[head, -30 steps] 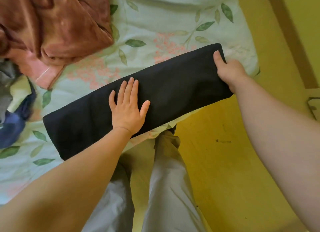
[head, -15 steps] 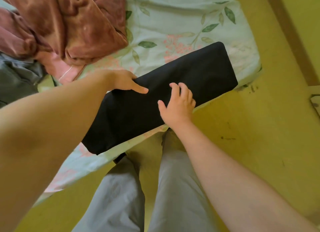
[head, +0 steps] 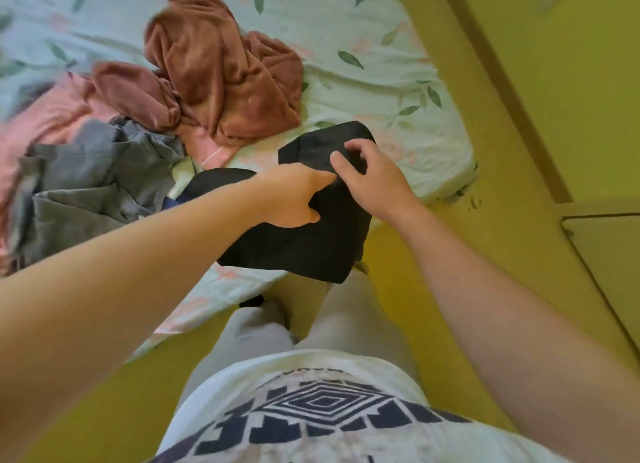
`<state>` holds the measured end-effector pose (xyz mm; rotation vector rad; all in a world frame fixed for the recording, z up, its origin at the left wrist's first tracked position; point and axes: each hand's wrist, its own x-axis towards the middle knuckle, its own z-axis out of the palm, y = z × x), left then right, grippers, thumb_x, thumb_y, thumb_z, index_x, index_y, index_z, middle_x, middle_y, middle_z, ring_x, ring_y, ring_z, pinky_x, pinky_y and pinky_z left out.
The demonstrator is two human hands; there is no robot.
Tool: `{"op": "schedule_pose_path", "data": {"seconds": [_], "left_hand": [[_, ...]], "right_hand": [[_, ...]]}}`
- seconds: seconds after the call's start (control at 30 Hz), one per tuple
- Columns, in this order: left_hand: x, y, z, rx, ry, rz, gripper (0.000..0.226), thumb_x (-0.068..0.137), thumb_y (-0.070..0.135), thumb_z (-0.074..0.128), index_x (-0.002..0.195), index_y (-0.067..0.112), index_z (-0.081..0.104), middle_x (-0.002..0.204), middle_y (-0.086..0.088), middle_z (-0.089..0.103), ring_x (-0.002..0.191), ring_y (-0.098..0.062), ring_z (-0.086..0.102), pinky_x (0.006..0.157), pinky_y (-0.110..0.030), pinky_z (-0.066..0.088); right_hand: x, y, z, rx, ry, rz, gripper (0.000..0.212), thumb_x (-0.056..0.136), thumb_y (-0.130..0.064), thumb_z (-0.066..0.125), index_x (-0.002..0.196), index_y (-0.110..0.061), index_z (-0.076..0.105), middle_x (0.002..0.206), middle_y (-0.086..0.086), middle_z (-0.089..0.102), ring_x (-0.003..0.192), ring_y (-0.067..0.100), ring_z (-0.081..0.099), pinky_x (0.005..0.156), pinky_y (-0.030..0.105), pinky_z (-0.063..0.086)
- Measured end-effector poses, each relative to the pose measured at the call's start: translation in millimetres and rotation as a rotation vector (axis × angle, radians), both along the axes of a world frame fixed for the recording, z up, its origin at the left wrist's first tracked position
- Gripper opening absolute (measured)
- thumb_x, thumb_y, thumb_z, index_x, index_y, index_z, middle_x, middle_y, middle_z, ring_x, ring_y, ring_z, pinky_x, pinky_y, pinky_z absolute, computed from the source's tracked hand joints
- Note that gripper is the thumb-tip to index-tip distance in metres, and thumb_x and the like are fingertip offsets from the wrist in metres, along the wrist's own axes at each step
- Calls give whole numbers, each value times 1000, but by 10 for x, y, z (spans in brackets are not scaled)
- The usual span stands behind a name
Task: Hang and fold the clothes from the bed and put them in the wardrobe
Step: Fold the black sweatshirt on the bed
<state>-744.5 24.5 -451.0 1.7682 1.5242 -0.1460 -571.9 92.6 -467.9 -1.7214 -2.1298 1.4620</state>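
Head view: the black garment lies directly under both hands at the near edge of the bed, close to its corner. Its long axis runs from the person's legs away and slightly rightward, so one end is below the wrists and the other end is just beyond the fingertips. The left hand sits on the middle of the cloth, with the thumb hooked round a fold and the fingers laid over it; it grips the garment. The right hand sits just beside it, on the far side, fingers curled on the raised far flap and apparently pinching it. The two hands are together, nearly touching, both clamped on the same cloth. The right hand is nearer the far end; the left hand is nearer the fold line and the near end. Judgement: the next fold turns on bringing the far flap toward the person along that axis while the left hand pins the middle. The brown garment and the grey garment lie unfolded, well to the left of the left hand
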Motion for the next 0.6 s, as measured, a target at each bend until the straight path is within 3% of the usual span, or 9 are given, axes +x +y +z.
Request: {"op": "schedule_pose_path", "data": {"seconds": [0.07, 0.13, 0.17, 0.23, 0.3, 0.37, 0.47, 0.53, 0.6], "left_hand": [[-14, -155, 278, 67, 108, -74, 56, 92, 28, 65, 143, 28, 42, 86, 4, 57, 73, -18, 56, 62, -36, 49], [-11, -329, 455, 134, 188, -109, 54, 92, 25, 62, 143, 27, 43, 81, 3, 54, 69, -19, 56, 58, -34, 47], [-2, -429, 516, 164, 211, -124, 51, 92, 24, 62, 140, 27, 45, 79, 5, 51, 68, -18, 55, 55, -33, 44], [27, -626, 594, 203, 228, -117, 44, 92, 22, 62, 134, 27, 49, 75, 9, 44, 65, -17, 53, 52, -30, 40], [20, -807, 601, 209, 246, -83, 43, 93, 21, 62, 133, 26, 48, 79, 5, 51, 67, -19, 56, 54, -32, 43], [-65, -998, 544, 181, 222, 2, 44, 92, 24, 65, 131, 25, 44, 87, 1, 58, 76, -24, 61, 58, -36, 47], [-301, -1402, 383, 101, 82, 212, 54, 82, 28, 78, 124, 25, 43, 102, -1, 62, 92, -25, 63, 70, -38, 50], [-427, -1759, 246, 62, 37, 326, 58, 74, 31, 82, 120, 31, 46, 108, 3, 63, 95, -23, 61, 73, -33, 45], [-459, -2133, 59, 13, 49, 413, 51, 70, 38, 80, 110, 35, 48, 108, 5, 64, 92, -19, 58, 75, -31, 43]], "right_hand": [[-196, -125, 274, -120, -131, -42, 80, 86, -77, 45, 150, -29, 36, 149, 3, 48, 118, 22, 55, 87, 42, 56], [-411, -199, 508, -380, -206, -168, 91, 81, -75, 59, 153, -27, 31, 152, 8, 43, 117, 39, 59, 69, 53, 62], [-510, -240, 605, -490, -233, -200, 89, 80, -68, 69, 149, -20, 39, 147, 11, 47, 112, 45, 62, 63, 57, 62], [-671, -319, 710, -551, -352, -103, 61, 83, -46, 78, 125, -6, 61, 127, 18, 61, 97, 47, 68, 60, 56, 62], [-791, -454, 766, -523, -461, 9, 30, 92, -23, 67, 112, 0, 66, 111, 24, 68, 86, 43, 73, 67, 52, 63], [-851, -580, 770, -450, -496, 22, 22, 97, -11, 53, 109, 5, 63, 102, 29, 70, 78, 43, 74, 71, 53, 63], [-915, -756, 844, -245, -480, 46, 14, 94, -5, 54, 103, 5, 58, 103, 29, 64, 69, 48, 70, 56, 54, 62], [-961, -840, 920, -69, -524, 163, 20, 90, -3, 56, 109, 1, 52, 108, 22, 58, 72, 45, 65, 50, 48, 61], [-1011, -902, 997, 82, -582, 274, 37, 90, -4, 58, 124, -8, 45, 113, 16, 55, 81, 36, 60, 59, 45, 61]]}}
